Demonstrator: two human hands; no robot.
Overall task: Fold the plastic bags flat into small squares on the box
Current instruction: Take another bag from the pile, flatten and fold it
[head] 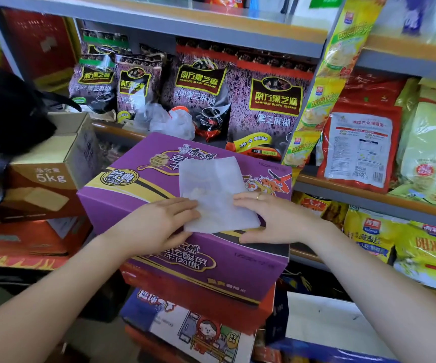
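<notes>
While the translucent white plastic bag (215, 195) lies flattened on top of the purple noodle carton (143, 174), the left hand (159, 222) presses its near-left edge with straight fingers; the right hand (272, 220) holds the near-right edge, thumb tucked beneath. Smooth trapped air outward before creasing, and align edges squarely. Shelf packets (274, 100) behind read "NANFANG BLACK SESAME"; a brown carton (52, 176) reads "5kg".
</notes>
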